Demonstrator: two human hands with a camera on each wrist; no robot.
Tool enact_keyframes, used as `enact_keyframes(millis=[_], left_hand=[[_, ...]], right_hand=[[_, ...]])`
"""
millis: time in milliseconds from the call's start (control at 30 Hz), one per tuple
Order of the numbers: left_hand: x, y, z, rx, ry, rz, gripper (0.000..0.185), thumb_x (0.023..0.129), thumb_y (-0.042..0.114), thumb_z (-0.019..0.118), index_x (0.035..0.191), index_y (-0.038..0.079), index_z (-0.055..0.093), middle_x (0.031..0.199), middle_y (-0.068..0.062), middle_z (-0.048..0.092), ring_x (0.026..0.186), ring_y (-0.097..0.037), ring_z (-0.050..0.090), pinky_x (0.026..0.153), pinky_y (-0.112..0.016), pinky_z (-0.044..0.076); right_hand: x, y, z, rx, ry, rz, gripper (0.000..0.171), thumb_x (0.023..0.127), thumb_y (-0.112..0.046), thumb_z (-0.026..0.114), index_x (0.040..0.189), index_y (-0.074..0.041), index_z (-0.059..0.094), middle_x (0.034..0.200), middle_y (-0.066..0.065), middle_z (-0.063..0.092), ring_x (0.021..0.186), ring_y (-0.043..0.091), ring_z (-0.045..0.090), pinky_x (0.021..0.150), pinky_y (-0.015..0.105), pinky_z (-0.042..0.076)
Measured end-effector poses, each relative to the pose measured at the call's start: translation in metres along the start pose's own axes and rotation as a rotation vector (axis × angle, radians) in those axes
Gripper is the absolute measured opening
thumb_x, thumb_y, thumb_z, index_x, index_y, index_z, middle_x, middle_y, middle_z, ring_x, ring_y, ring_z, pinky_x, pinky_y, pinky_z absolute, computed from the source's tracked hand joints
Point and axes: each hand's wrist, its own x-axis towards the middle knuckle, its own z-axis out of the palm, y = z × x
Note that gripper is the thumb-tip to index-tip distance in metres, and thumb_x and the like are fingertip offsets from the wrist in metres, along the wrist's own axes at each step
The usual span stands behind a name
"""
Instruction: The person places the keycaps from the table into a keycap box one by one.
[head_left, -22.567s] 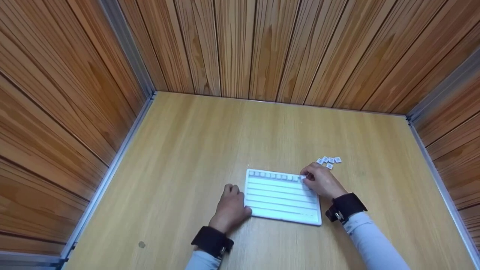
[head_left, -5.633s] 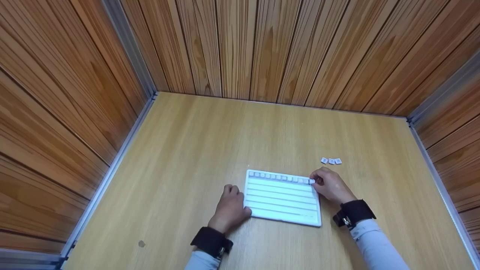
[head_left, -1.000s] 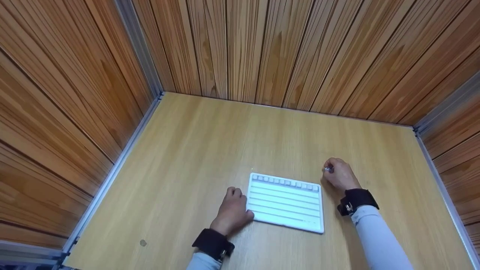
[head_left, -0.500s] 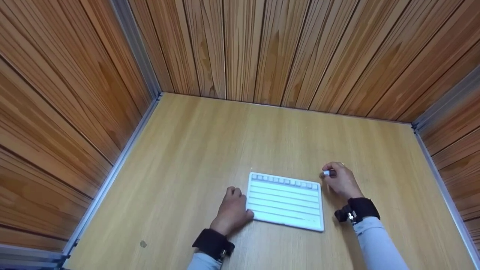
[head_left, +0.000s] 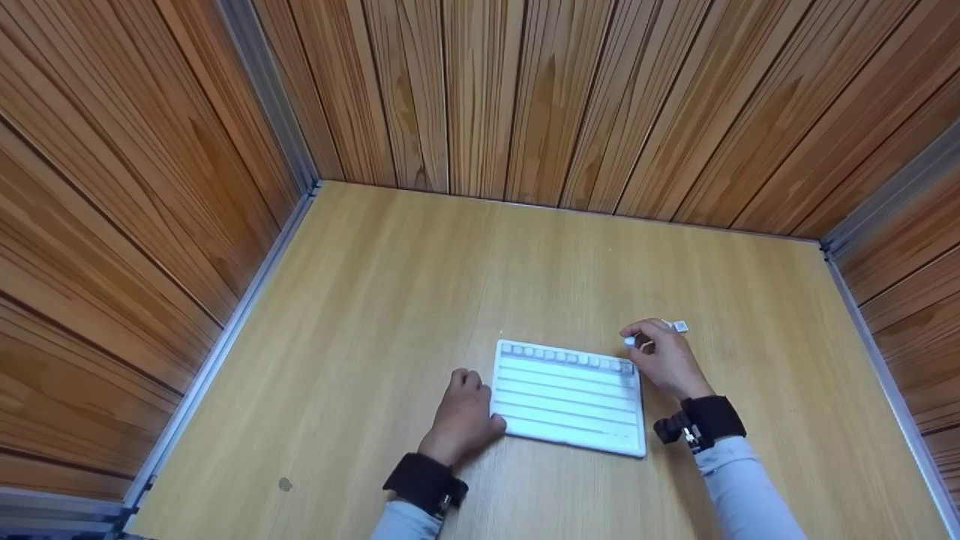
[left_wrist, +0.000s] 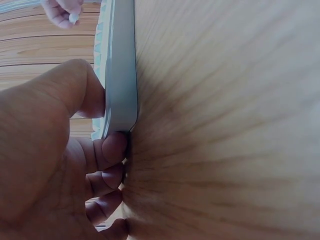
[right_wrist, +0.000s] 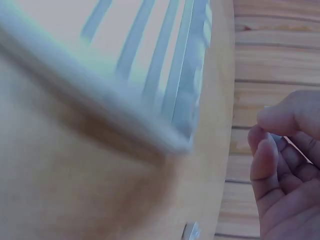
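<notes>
A white ridged board (head_left: 566,405) lies on the table, with a row of small white square tiles (head_left: 559,355) along its far groove. My left hand (head_left: 463,416) holds its left edge; in the left wrist view the thumb lies against the board's face and the curled fingers meet the side near a corner. Just beyond the far right corner, my right hand (head_left: 670,360) pinches one small white tile (head_left: 629,341) between thumb and fingertips, apart from the board. Another tile (head_left: 681,326) with a dark mark lies behind that hand, which partly hides a second.
The wooden table (head_left: 375,300) is bounded by plank walls (head_left: 540,97) with metal strips along their foot. A small dark round spot (head_left: 285,484) marks the table at the front left. Both wrists wear black bands (head_left: 425,482).
Since half a second ago my right hand has carried the tile left, toward the board's far right corner. Over the longer span the row grew rightward and loose tiles became fewer. The left hand stayed.
</notes>
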Motion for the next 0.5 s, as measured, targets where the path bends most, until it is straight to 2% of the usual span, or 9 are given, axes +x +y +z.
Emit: enact_keyframes(millis=[200,500], left_hand=[[0.0,0.0,0.0,-0.007,-0.026,-0.013,0.041,0.08,0.028,0.066,0.106,-0.004,0.068,0.121,-0.016,0.054,0.129,-0.033,0.037,0.106,-0.041,0.039],[0.0,-0.001,-0.002,-0.006,-0.027,-0.009,0.04,0.081,0.029,0.066,0.106,-0.003,0.068,0.122,-0.016,0.054,0.13,-0.033,0.037,0.108,-0.041,0.038]], right_hand=[[0.0,-0.015,0.012,0.025,-0.04,-0.038,0.025,0.09,-0.001,0.068,0.115,-0.003,0.068,0.112,0.009,0.062,0.097,0.023,0.058,0.081,0.029,0.048],[0.002,-0.037,0.033,-0.016,-0.083,-0.137,0.022,0.089,-0.001,0.07,0.11,-0.002,0.069,0.105,0.007,0.064,0.09,0.02,0.062,0.077,0.03,0.05]])
